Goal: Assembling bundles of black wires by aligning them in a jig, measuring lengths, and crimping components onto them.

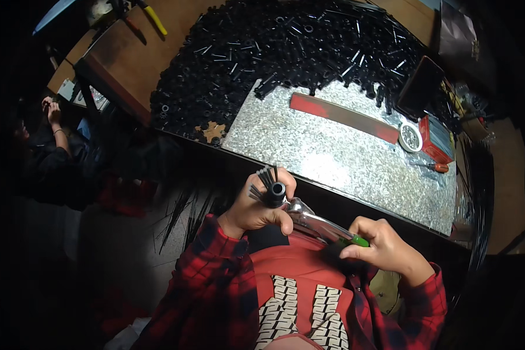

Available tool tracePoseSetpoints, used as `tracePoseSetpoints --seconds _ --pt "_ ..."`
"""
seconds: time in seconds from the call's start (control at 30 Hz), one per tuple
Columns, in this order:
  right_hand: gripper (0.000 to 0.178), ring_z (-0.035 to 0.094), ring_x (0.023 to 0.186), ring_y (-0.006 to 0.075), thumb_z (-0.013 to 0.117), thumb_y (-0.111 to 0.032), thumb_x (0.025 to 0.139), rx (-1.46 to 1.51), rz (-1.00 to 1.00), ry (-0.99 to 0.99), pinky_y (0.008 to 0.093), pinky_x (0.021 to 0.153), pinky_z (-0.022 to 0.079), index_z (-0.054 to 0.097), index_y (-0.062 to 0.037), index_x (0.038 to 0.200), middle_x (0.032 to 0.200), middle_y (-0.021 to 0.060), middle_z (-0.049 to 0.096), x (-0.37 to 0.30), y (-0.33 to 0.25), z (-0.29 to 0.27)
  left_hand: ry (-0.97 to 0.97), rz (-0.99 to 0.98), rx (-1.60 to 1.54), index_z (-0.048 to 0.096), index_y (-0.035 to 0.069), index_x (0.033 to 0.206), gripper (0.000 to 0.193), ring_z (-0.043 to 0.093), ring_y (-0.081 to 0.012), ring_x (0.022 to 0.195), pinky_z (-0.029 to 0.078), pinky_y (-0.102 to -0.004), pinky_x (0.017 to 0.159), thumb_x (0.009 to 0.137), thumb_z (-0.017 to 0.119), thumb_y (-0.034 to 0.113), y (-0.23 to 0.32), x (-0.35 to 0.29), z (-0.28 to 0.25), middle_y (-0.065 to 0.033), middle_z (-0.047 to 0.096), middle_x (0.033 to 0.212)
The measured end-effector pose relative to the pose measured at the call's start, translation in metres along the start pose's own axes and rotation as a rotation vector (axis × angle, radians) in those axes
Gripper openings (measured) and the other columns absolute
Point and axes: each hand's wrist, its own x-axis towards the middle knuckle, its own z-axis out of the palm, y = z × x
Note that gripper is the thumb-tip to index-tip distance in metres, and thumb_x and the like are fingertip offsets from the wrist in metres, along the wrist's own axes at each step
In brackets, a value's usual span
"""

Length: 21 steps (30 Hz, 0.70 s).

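My left hand [258, 205] is closed around a short black tube [275, 195] with an open round end, and several thin dark rods or strips [265, 176] fan out beside it. In my right hand [384, 247] is a silver plier-like hand tool [321, 223] with a green handle end, gripped with the fingers wrapped round it. The tool's rounded metal head meets the black tube next to my left fingers; whether it clamps the tube cannot be made out. Both hands are above my lap, in front of the table edge.
A speckled board [332, 160] on the table bears a red-sided bar [344, 118], a white round dial [410, 137], a red box [436, 140] and an orange-handled screwdriver [440, 168]. Behind lies a heap of black tubular parts [262, 46]. A phone-like dark slab [421, 86] leans at right. Another person's hand [52, 111] shows at far left.
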Motion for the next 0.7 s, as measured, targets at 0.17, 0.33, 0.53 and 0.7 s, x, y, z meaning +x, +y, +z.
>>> tracePoseSetpoints --seconds 0.17,0.33,0.53,0.7 --pt "0.025 0.066 0.06 0.0196 0.063 0.01 0.076 1.027 0.424 -0.608 0.0288 0.053 0.052 0.045 -0.0025 0.087 0.07 0.0138 0.064 -0.008 0.026 0.008 -0.24 0.095 0.24 0.068 0.005 0.092 0.054 0.057 -0.0084 0.065 0.044 -0.0224 0.057 0.056 0.087 0.04 0.015 0.012 0.006 -0.0019 0.066 0.08" --pt "0.041 0.063 0.061 0.0188 0.075 -0.002 0.073 0.614 0.384 -0.493 0.0293 0.051 0.05 0.044 -0.0027 0.1 0.069 0.0074 0.056 -0.006 -0.009 -0.009 -0.19 0.105 0.205 0.07 0.003 0.092 0.055 0.059 -0.0111 0.065 0.044 -0.0244 0.056 0.058 0.086 0.043 0.009 0.012 0.006 -0.0073 0.068 0.085" --pt "0.033 0.058 0.084 0.0381 0.065 -0.015 0.085 -0.416 -0.204 0.409 0.0399 0.073 0.048 0.052 0.0054 0.107 0.092 0.0214 0.057 -0.017 -0.007 -0.001 -0.095 -0.145 0.046 0.062 -0.002 0.104 0.065 0.057 -0.0074 0.074 0.042 -0.0223 0.065 0.056 0.09 0.031 0.009 0.012 0.001 -0.0028 0.065 0.088" --pt "0.022 0.064 0.058 0.0137 0.05 -0.021 0.097 0.867 0.369 -0.352 0.0251 0.054 0.05 0.054 -0.0004 0.091 0.077 0.0103 0.067 -0.022 0.008 -0.003 -0.252 -0.093 0.149 0.067 0.001 0.099 0.056 0.059 -0.0092 0.075 0.044 -0.024 0.066 0.053 0.09 0.023 0.022 0.024 -0.002 -0.0022 0.066 0.085"
